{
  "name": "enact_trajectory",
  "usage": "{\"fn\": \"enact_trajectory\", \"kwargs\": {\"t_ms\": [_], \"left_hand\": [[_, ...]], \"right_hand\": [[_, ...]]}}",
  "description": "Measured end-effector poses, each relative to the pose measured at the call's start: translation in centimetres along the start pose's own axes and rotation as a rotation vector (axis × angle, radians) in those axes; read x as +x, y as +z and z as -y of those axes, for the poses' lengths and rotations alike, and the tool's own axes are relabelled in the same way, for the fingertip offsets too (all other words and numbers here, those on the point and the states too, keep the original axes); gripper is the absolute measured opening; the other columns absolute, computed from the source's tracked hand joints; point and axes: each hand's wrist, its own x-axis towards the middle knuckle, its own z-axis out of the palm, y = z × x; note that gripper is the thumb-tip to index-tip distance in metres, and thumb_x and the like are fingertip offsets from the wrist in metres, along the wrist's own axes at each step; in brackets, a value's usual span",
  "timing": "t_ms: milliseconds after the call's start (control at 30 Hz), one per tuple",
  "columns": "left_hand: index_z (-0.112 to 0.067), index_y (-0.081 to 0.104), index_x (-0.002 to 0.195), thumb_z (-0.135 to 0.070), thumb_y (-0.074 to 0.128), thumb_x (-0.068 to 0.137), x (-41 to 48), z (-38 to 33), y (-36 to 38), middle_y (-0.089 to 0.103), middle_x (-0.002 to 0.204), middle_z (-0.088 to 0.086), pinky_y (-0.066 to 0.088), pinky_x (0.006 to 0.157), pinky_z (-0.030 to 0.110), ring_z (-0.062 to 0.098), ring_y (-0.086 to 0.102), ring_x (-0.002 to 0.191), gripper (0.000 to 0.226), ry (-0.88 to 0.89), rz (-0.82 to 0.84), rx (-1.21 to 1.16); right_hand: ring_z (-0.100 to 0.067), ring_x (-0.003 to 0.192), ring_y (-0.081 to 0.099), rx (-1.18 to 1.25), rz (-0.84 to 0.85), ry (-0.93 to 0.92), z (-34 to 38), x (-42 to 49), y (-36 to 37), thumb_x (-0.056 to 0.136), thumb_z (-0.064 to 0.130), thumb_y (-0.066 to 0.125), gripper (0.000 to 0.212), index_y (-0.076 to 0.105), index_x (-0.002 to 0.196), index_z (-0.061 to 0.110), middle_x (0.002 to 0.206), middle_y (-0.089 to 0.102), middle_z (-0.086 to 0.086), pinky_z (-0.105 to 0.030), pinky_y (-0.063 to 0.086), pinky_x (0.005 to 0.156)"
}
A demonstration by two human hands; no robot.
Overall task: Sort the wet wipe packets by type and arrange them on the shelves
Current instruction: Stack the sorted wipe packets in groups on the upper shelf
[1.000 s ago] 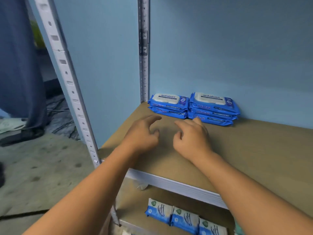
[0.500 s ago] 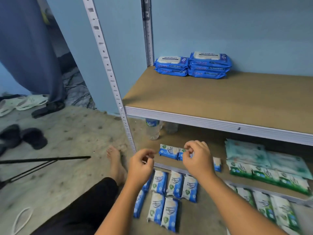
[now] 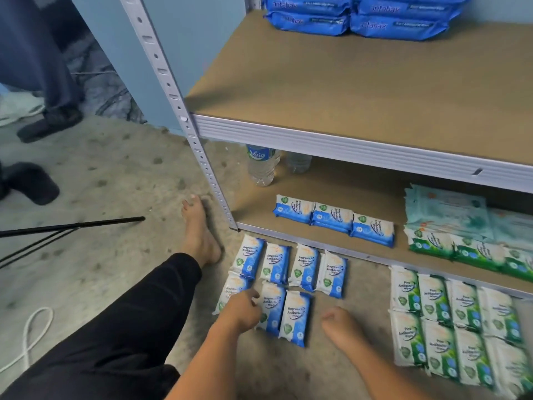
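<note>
Several small blue-and-white wipe packets (image 3: 305, 267) lie in two rows on the floor in front of the rack. My left hand (image 3: 242, 310) rests on the lower-left ones, fingers touching a packet. My right hand (image 3: 340, 321) hovers over bare floor to their right, fingers loosely curled and holding nothing. Three more blue-and-white packets (image 3: 331, 219) sit in a row on the bottom shelf (image 3: 360, 180). Several green pine packets (image 3: 450, 327) lie on the floor at right, with others (image 3: 473, 252) on the bottom shelf. Large blue packs (image 3: 360, 21) are stacked at the back of the upper shelf (image 3: 346, 90).
Pale teal packs (image 3: 447, 212) are piled on the bottom shelf behind the green ones. A water bottle (image 3: 262, 166) stands at that shelf's left end by the metal post (image 3: 173, 90). My bare foot (image 3: 199, 232), a black rod (image 3: 72, 226), a white cord (image 3: 28, 342) and dark shoes (image 3: 31, 180) are on the floor at left.
My view dropped from the upper shelf to the floor. Both hands came down from the shelf; the left now rests on the blue-and-white packets, the right hovers beside them.
</note>
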Motion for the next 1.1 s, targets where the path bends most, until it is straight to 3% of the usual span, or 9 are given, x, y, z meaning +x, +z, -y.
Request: {"fn": "enact_trajectory", "kwargs": {"t_ms": [167, 267, 333, 533, 633, 767, 867, 1000, 1100], "left_hand": [[-0.018, 0.062, 0.107, -0.033, 0.051, 0.095, 2.9, 0.3, 2.7, 0.069, 0.106, 0.003, 0.054, 0.080, 0.036, 0.022, 0.064, 0.093, 0.022, -0.024, -0.049, 0.116], [-0.015, 0.054, 0.094, -0.039, 0.059, 0.093, 4.0, -0.2, 3.9, 0.065, 0.099, 0.006, 0.050, 0.080, 0.037, 0.025, 0.061, 0.093, 0.025, -0.063, -0.120, 0.061], [-0.015, 0.049, 0.096, -0.035, 0.061, 0.092, 4.4, -0.6, 4.6, 0.063, 0.105, 0.009, 0.047, 0.081, 0.037, 0.030, 0.061, 0.100, 0.024, -0.112, -0.129, 0.028], [-0.010, 0.050, 0.131, -0.020, 0.062, 0.091, 4.9, -0.8, 5.8, 0.064, 0.126, 0.010, 0.046, 0.090, 0.033, 0.031, 0.060, 0.117, 0.043, -0.214, -0.139, -0.136], [-0.011, 0.057, 0.126, -0.024, 0.066, 0.088, 5.2, -0.8, 5.8, 0.067, 0.120, 0.009, 0.052, 0.091, 0.036, 0.029, 0.063, 0.111, 0.041, -0.226, -0.113, -0.167], [-0.009, 0.061, 0.110, -0.024, 0.072, 0.089, 4.8, -1.1, 5.8, 0.068, 0.107, 0.006, 0.055, 0.070, 0.028, 0.018, 0.066, 0.088, 0.029, -0.242, -0.053, -0.262], [-0.013, 0.056, 0.117, -0.024, 0.073, 0.089, 3.8, -1.3, 5.7, 0.064, 0.109, 0.001, 0.050, 0.070, 0.024, 0.016, 0.062, 0.094, 0.035, -0.197, -0.023, -0.310], [-0.014, 0.056, 0.118, -0.027, 0.073, 0.088, 2.4, -2.5, 4.7, 0.065, 0.103, -0.002, 0.046, 0.061, 0.018, 0.010, 0.063, 0.086, 0.036, -0.106, -0.012, -0.331], [-0.018, 0.056, 0.119, -0.032, 0.071, 0.089, 0.6, -4.5, 3.0, 0.066, 0.104, -0.003, 0.048, 0.064, 0.019, 0.012, 0.065, 0.086, 0.037, -0.034, -0.006, -0.341]], "right_hand": [[-0.015, 0.079, 0.058, -0.073, 0.063, -0.015, -0.2, 3.3, 1.1, 0.093, 0.027, 0.058, 0.005, 0.061, 0.089, 0.025, 0.083, 0.062, 0.009, -0.022, 0.039, 0.061], [-0.014, 0.085, 0.066, 0.056, 0.120, 0.007, 0.1, 5.3, 2.8, 0.090, 0.036, 0.067, 0.016, 0.063, 0.092, 0.021, 0.087, 0.068, 0.009, -0.026, 0.050, 0.072], [-0.011, 0.085, 0.070, 0.117, 0.150, 0.045, 0.3, 6.3, 3.9, 0.085, 0.034, 0.073, 0.020, 0.065, 0.096, 0.020, 0.094, 0.073, 0.008, -0.027, 0.055, 0.073], [-0.014, 0.075, 0.070, 0.274, 0.087, 0.214, 0.8, 7.2, 6.0, 0.079, 0.017, 0.075, 0.029, 0.067, 0.106, 0.013, 0.100, 0.075, -0.003, -0.020, 0.051, 0.056], [-0.012, 0.070, 0.069, 0.312, 0.097, 0.256, 1.0, 7.2, 6.1, 0.078, 0.017, 0.075, 0.029, 0.069, 0.105, 0.009, 0.092, 0.074, -0.004, -0.021, 0.050, 0.054], [-0.015, 0.074, 0.071, 0.320, 0.147, 0.245, 1.0, 6.9, 5.6, 0.078, 0.021, 0.070, 0.029, 0.071, 0.105, 0.011, 0.091, 0.075, -0.002, -0.022, 0.052, 0.056], [-0.014, 0.077, 0.071, 0.312, 0.143, 0.215, 0.8, 6.1, 4.8, 0.073, 0.027, 0.068, 0.030, 0.068, 0.101, 0.016, 0.090, 0.073, 0.002, -0.028, 0.058, 0.068], [-0.016, 0.082, 0.071, 0.360, 0.098, 0.154, 0.7, 4.3, 3.2, 0.073, 0.028, 0.070, 0.028, 0.063, 0.099, 0.019, 0.096, 0.072, 0.002, -0.036, 0.061, 0.075], [-0.015, 0.083, 0.070, 0.450, 0.052, 0.099, 1.3, 1.7, 0.9, 0.081, 0.024, 0.070, 0.026, 0.062, 0.105, 0.020, 0.099, 0.071, 0.001, -0.032, 0.059, 0.070]]}}
